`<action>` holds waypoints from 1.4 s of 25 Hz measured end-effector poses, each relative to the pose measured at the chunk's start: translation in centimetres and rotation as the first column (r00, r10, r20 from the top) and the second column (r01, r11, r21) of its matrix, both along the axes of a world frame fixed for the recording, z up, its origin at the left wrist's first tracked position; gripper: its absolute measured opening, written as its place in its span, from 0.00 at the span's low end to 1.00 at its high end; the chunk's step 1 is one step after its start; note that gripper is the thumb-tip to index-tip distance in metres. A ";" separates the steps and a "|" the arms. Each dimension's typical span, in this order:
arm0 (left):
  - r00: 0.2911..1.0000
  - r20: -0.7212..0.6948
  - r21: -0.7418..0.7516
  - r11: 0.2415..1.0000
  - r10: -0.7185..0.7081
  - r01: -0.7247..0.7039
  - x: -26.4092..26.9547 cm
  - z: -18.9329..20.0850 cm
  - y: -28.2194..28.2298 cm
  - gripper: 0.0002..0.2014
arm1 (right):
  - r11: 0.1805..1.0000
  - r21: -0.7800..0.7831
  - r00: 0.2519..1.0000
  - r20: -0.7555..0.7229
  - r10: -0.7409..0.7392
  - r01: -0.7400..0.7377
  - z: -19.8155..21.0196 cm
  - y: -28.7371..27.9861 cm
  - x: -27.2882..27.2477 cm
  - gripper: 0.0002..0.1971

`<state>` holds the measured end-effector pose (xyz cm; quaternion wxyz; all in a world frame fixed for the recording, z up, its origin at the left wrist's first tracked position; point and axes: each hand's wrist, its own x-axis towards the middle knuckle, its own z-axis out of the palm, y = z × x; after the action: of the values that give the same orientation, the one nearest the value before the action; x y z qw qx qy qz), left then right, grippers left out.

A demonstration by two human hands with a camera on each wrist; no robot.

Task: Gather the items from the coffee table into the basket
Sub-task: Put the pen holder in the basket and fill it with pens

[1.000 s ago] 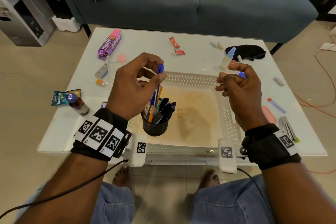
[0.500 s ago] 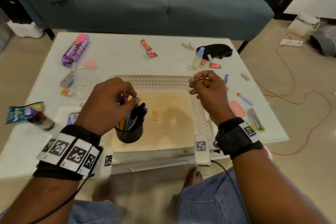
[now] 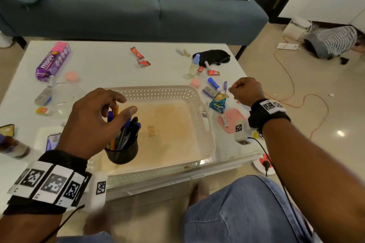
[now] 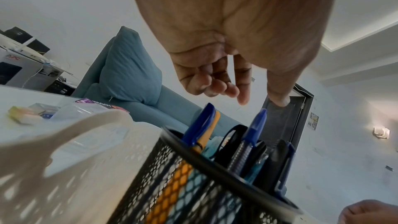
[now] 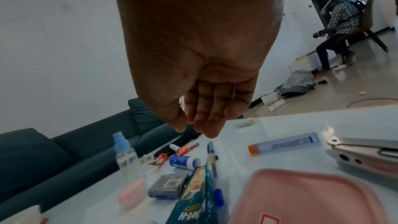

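Observation:
The white perforated basket (image 3: 158,89) sits on the white coffee table (image 3: 102,65). A black mesh pen holder (image 3: 122,154) full of pens (image 3: 128,130) stands in its near left corner. My left hand (image 3: 126,104) hovers just over the pens (image 4: 254,125), fingers relaxed (image 4: 261,100), and holds nothing. My right hand (image 3: 235,89) is right of the basket, its fingers (image 5: 196,131) pointing down, empty, just above a blue pen (image 5: 211,147) lying on the table (image 3: 225,87). A teal sachet (image 3: 217,103) lies beside it.
Right of the basket lie a pink pouch (image 3: 229,120), a blue-capped tube (image 3: 214,84), a spray bottle (image 3: 194,66) and a black eye mask (image 3: 212,57). A purple Moov box (image 3: 53,61) and small items lie at left. A blue sofa (image 3: 118,6) stands behind the table.
My left hand lowered the blue pen into the holder and let it go. My right hand moved right, past the basket's edge, over the items there. The head view swung right.

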<state>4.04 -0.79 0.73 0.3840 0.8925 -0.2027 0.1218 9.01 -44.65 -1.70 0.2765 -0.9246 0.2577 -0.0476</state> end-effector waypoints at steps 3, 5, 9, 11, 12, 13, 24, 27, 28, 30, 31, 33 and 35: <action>1.000 -0.005 0.003 1.000 0.016 -0.016 0.1 -0.1 0.0 0.12 | 0.997 -0.007 0.981 -0.176 -0.076 0.076 -1.3 -2.0 2.6 0.13; 1.000 -0.023 0.014 1.000 0.012 -0.011 0.1 -0.2 -0.1 0.12 | 0.996 -0.031 0.957 -0.275 -0.090 0.085 -2.5 -2.5 4.3 0.20; 0.999 -0.036 0.012 1.000 0.017 -0.016 0.3 -0.5 0.0 0.11 | 0.987 -0.114 0.941 -0.307 -0.143 0.113 -4.5 -2.5 6.7 0.29; 1.000 -0.024 0.006 1.000 0.015 -0.015 0.4 -0.5 0.1 0.11 | 0.985 -0.118 0.933 -0.322 -0.159 0.127 -4.5 -2.1 7.1 0.28; 1.000 -0.021 0.003 1.000 0.013 -0.013 0.5 -0.5 0.1 0.11 | 0.983 -0.122 0.927 -0.335 -0.168 0.134 -4.5 -2.2 7.1 0.27; 1.000 -0.018 0.000 1.000 0.009 -0.009 0.4 -0.5 0.1 0.11 | 0.982 -0.130 0.924 -0.340 -0.172 0.135 -4.3 -2.2 7.1 0.25; 1.000 0.009 -0.045 0.999 0.008 -0.008 0.5 -0.3 0.3 0.08 | 0.999 -0.023 0.949 0.314 -0.019 0.028 3.2 3.1 4.1 0.13; 0.999 0.029 -0.081 0.996 0.027 -0.025 0.6 -0.3 0.6 0.08 | 0.986 0.093 0.854 0.515 0.070 -0.137 6.6 8.0 0.9 0.11; 0.999 0.029 -0.091 0.995 0.037 -0.035 0.7 -0.2 0.8 0.08 | 0.968 0.136 0.820 0.565 0.098 -0.209 7.4 10.3 -0.5 0.11; 0.999 0.020 -0.121 0.992 0.048 -0.046 0.6 -0.1 1.0 0.08 | 0.923 0.151 0.753 0.631 0.186 -0.354 8.4 15.4 -3.9 0.09; 0.999 0.017 -0.136 0.990 0.048 -0.046 0.5 0.0 1.2 0.07 | 0.897 0.134 0.724 0.645 0.245 -0.422 8.4 18.0 -5.2 0.07; 0.999 -0.002 -0.199 0.979 0.048 -0.047 0.3 0.4 1.2 0.05 | 0.845 0.113 0.697 0.627 0.347 -0.523 7.8 22.0 -6.9 0.05; 0.998 -0.024 -0.278 0.958 0.062 -0.066 0.0 1.1 1.1 0.06 | 0.801 0.143 0.696 0.597 0.398 -0.581 6.3 24.6 -7.3 0.05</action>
<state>4.06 0.35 1.87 0.5032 0.8366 -0.1516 0.1548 1.72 -20.10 4.65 0.4862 -0.8494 -0.0861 -0.1864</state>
